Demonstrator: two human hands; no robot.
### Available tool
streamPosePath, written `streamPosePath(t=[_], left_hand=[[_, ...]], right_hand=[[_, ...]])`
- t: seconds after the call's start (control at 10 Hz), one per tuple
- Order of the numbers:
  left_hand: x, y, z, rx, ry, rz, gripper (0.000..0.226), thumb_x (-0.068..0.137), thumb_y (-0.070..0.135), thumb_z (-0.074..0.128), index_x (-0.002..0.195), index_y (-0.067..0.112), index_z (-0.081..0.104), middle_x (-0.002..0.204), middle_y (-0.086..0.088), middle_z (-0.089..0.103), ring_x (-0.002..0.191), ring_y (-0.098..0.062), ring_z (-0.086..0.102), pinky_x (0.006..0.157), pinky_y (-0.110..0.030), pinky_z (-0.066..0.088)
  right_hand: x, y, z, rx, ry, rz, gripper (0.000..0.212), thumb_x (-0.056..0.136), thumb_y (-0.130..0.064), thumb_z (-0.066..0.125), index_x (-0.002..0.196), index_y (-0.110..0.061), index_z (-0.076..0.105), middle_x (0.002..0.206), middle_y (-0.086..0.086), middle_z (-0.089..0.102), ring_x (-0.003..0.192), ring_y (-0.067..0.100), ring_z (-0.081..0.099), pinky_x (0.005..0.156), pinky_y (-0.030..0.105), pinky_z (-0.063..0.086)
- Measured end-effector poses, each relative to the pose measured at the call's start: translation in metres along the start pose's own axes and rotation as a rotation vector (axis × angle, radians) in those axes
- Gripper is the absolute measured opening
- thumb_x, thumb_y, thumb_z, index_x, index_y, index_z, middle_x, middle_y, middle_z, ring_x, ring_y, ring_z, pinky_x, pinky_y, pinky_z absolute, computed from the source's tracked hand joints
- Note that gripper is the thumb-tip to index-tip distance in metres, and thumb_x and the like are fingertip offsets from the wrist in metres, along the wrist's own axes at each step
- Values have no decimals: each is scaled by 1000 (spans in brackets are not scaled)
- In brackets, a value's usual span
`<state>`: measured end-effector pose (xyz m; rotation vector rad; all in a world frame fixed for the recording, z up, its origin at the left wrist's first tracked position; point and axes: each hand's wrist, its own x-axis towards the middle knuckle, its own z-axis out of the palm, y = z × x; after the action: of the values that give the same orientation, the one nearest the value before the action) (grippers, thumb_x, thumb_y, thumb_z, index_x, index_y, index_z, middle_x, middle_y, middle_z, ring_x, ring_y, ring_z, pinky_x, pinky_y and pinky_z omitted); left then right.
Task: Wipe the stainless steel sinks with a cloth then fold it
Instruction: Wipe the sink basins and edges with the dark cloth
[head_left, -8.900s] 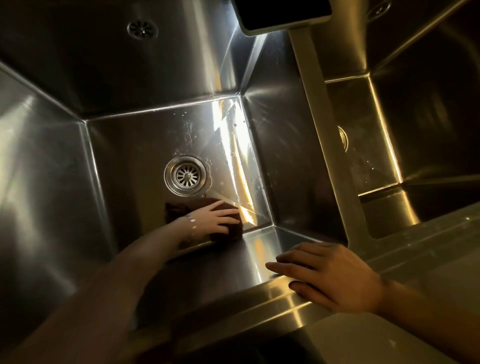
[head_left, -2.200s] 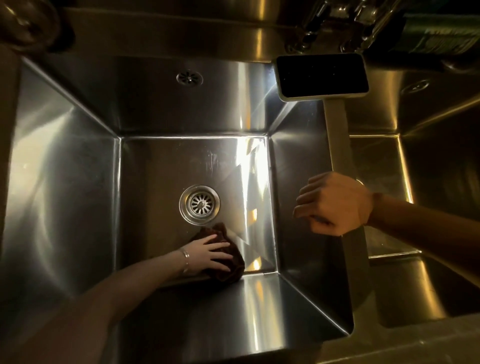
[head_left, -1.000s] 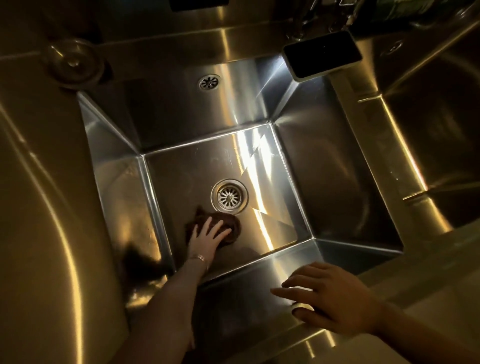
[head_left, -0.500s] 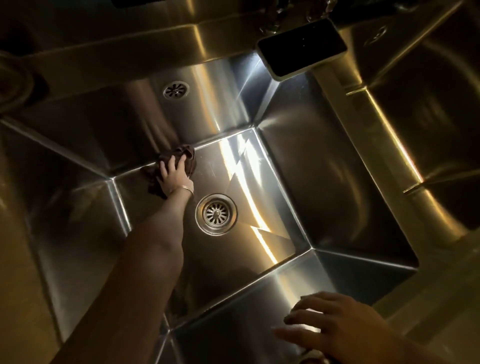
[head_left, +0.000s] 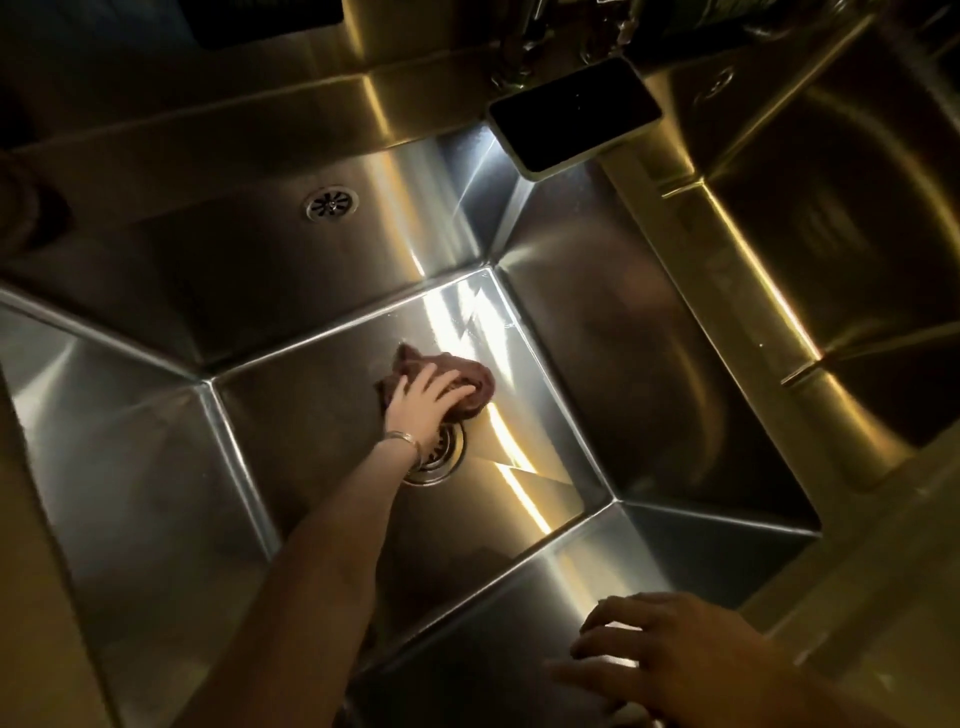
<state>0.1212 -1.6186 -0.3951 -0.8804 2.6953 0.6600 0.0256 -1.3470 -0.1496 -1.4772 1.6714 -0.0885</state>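
Note:
A deep stainless steel sink (head_left: 649, 395) fills the view. On its floor lies a bunched dark brown cloth (head_left: 470, 382), just beyond the round drain (head_left: 441, 457). My left hand (head_left: 423, 402) presses flat on the cloth with fingers spread; its wrist, which wears a bracelet, covers part of the drain. My right hand (head_left: 670, 660) rests with spread fingers on the sink's near wall by the front rim, holding nothing. A second steel sink (head_left: 841, 218) lies to the right past a dividing ridge.
A dark rectangular object with a pale rim (head_left: 574, 117) sits at the back end of the divider. An overflow grille (head_left: 331, 203) is set in the back wall. Tap fittings (head_left: 519, 47) stand behind the sinks.
My left hand has slid the cloth from the floor's far left corner rightwards to just beyond the drain. The right hand stays near the front rim.

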Motion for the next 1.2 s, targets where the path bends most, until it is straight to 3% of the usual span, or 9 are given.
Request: streamPosePath(t=[0.1, 0.2, 0.3, 0.7, 0.8, 0.9, 1.0, 1.1, 1.2], left_hand=[[-38, -38, 2, -178, 175, -416, 67, 85, 8, 54, 141, 38, 33, 153, 9, 20, 143, -21, 6, 113, -50, 17], [-53, -49, 2, -243, 209, -657, 69, 83, 4, 53, 141, 35, 32, 154, 9, 18, 143, -21, 5, 112, -49, 18], [-37, -40, 0, -351, 260, -810, 67, 84, 6, 56, 141, 34, 34, 154, 7, 20, 143, -22, 4, 114, -50, 12], [88, -10, -35, -81, 38, -260, 57, 89, 30, 50, 142, 37, 30, 153, 6, 21, 141, -24, 8, 114, -49, 13], [84, 15, -32, 55, -91, 58, 64, 85, 30, 57, 142, 37, 28, 153, 4, 20, 141, -27, 7, 113, -53, 15], [66, 23, -19, 209, -200, 375, 68, 88, 11, 51, 143, 40, 24, 155, 4, 15, 143, -27, 4, 114, -52, 15], [58, 7, -17, 282, -210, 438, 76, 86, 3, 50, 144, 41, 20, 156, 6, 10, 144, -25, 2, 115, -50, 12], [59, 21, -21, -45, -13, -53, 66, 86, 12, 53, 141, 40, 28, 153, 6, 17, 142, -23, 4, 114, -49, 12], [62, 44, -26, -168, 12, -227, 57, 88, 24, 55, 139, 38, 33, 152, 5, 20, 142, -22, 5, 114, -48, 6]], right_hand=[[1, 9, -18, -108, -45, -208, 33, 93, -60, 33, 123, -55, 46, 126, -24, 51, 118, -8, 40, 92, 0, 23], [-3, 0, -18, -97, -271, -81, 46, 95, -64, 20, 122, -49, 55, 114, -27, 58, 107, -9, 52, 83, -4, 32], [2, -9, -10, -404, 28, -66, 30, 88, -76, 20, 93, -72, 49, 87, -46, 52, 81, -24, 50, 68, -9, 34], [-3, -4, -13, -481, 182, 46, 39, 85, -76, 17, 74, -68, 53, 68, -40, 52, 63, -20, 50, 55, -5, 37], [2, 9, -15, -527, -125, -138, 29, 97, -49, 30, 119, -53, 49, 94, -30, 58, 89, -11, 54, 73, 2, 42], [4, 21, -20, -559, -119, -324, 31, 98, -41, 33, 128, -47, 38, 98, -27, 58, 93, -9, 54, 75, 4, 42], [2, 20, -14, -506, -92, -328, 30, 95, -41, 33, 123, -48, 43, 97, -27, 57, 91, -9, 54, 74, 1, 41], [5, 11, -13, -240, 64, -298, 29, 92, -57, 31, 102, -45, 56, 95, -15, 64, 90, -7, 56, 79, 0, 39], [0, 23, -7, -273, 23, -288, 32, 92, -67, 27, 89, -58, 58, 81, -31, 59, 79, -13, 56, 69, 0, 40]])
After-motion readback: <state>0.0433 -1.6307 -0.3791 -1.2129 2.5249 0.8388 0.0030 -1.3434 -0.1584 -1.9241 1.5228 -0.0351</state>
